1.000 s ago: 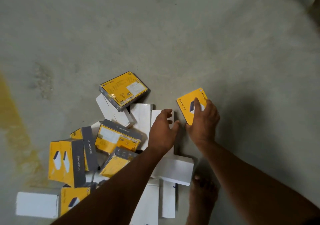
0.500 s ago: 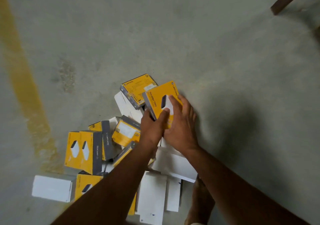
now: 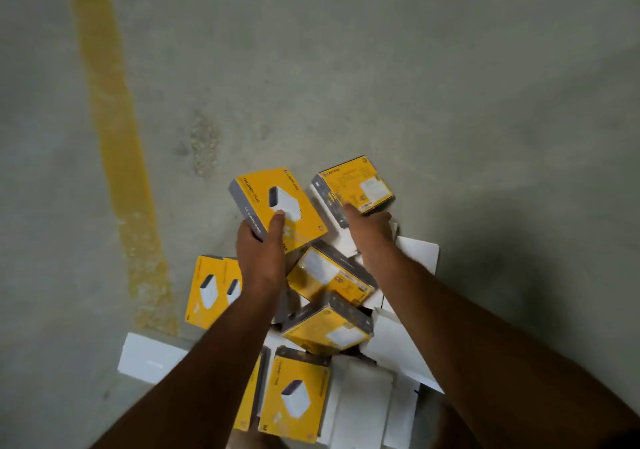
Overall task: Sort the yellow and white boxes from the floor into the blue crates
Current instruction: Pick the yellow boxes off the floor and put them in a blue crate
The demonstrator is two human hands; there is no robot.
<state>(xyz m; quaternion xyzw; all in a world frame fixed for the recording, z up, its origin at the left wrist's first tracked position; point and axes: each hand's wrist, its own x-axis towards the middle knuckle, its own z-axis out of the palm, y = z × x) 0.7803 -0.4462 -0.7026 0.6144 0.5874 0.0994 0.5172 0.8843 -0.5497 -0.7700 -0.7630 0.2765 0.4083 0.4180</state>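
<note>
The left hand [image 3: 258,251] is gripping a yellow box [image 3: 277,206] by its near end, thumb pressing on the printed top face and fingers curling under the grey side, and is holding it lifted above the pile and tilted. The right hand [image 3: 369,228] is reaching toward a second yellow box [image 3: 356,185] lying label-up at the far edge of the pile; its fingertips are touching the near edge of that box, but whether the fingers are closing round it is hidden behind the back of the hand, so its grip cannot be told. The rest of the yellow and white boxes are lying jumbled on the floor [image 3: 381,67] below both forearms, several yellow ones leaning on flat white boxes [image 3: 149,357]. A yellow painted line [image 3: 114,130] is running across the concrete to the left. No blue crate is showing in the head view, so the drop-off is somewhere out of sight. To do this pick well, the right hand should probably be spanning the far box across its short sides and lifting it straight up, not dragging it, since it is resting partly on a white box beneath it and sliding could be scattering the pile. The left hand's one-ended grip looks adequate for a light carton, though keeping the thumb firm matters while turning toward the crates.
</note>
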